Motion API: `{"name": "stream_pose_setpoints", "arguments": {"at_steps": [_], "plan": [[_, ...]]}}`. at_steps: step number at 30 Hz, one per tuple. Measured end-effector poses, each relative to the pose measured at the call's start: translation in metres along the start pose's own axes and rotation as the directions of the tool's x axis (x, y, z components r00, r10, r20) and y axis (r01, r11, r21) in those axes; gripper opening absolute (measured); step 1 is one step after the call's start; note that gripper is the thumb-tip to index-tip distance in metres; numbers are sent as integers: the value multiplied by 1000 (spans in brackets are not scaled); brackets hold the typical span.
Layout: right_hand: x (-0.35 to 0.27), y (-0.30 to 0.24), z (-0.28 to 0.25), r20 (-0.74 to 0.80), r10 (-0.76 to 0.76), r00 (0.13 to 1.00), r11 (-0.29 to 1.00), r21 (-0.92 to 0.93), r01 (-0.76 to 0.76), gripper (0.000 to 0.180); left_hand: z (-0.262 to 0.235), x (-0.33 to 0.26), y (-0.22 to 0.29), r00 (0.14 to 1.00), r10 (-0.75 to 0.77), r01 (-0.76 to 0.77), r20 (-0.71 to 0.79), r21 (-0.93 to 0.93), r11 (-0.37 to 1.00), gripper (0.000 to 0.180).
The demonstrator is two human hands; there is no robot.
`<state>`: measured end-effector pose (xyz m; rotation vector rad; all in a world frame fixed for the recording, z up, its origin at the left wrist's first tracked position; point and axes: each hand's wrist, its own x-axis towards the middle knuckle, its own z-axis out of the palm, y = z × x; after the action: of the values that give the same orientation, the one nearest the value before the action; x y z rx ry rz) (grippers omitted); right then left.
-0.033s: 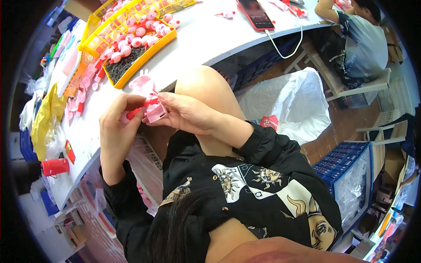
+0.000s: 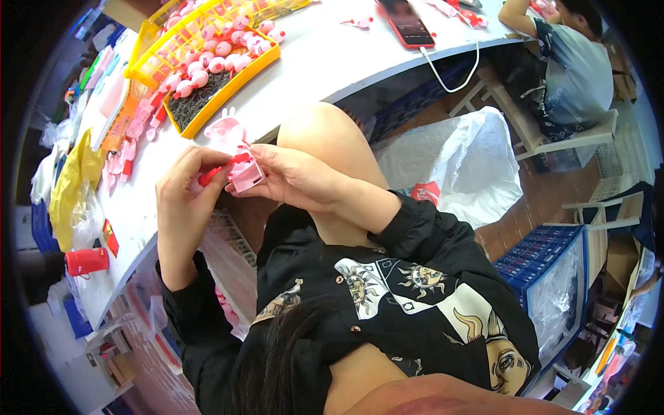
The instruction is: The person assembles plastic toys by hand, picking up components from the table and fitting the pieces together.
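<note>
My right hand [image 2: 301, 176] pinches a small pink plastic toy piece [image 2: 245, 174], box-like at its lower end, with a red part at its middle. A pink rabbit-eared piece [image 2: 226, 131] stands just above it, and whether the two are joined I cannot tell. Close on the left, my left hand [image 2: 185, 207] has its fingers closed round a red plastic part [image 2: 209, 177], its tip right beside the pink piece. The fingers partly hide where the parts meet. Both hands are held over my lap, at the near edge of the white table [image 2: 266, 104].
On the table a yellow tray [image 2: 228, 97] holds pink balls and dark screws, with a yellow basket [image 2: 149, 62] behind. Pink parts [image 2: 128, 155] lie to the left. A phone [image 2: 407, 28] trails a white cable. A co-worker [image 2: 574, 69] sits far right, beyond a white bag [image 2: 477, 166].
</note>
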<state>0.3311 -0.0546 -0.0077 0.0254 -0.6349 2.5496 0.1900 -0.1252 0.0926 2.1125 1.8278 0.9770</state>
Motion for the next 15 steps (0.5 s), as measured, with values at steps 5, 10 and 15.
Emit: {"name": "stream_pose_setpoints", "arguments": {"at_steps": [5, 10, 15], "plan": [[1, -1, -4, 9, 28, 1000, 1000, 8, -28, 33, -3, 0, 1, 999, 43, -44, 16, 40, 998, 16], [-1, -3, 0, 19, 7, 1000, 1000, 19, -7, 33, 0, -3, 0, 999, 44, -44, 14, 26, 999, 16], [0, -4, 6, -6, 6, 1000, 1000, -11, -7, 34, 1, -8, -3, 996, 80, -79, -28, 36, 996, 16]]}}
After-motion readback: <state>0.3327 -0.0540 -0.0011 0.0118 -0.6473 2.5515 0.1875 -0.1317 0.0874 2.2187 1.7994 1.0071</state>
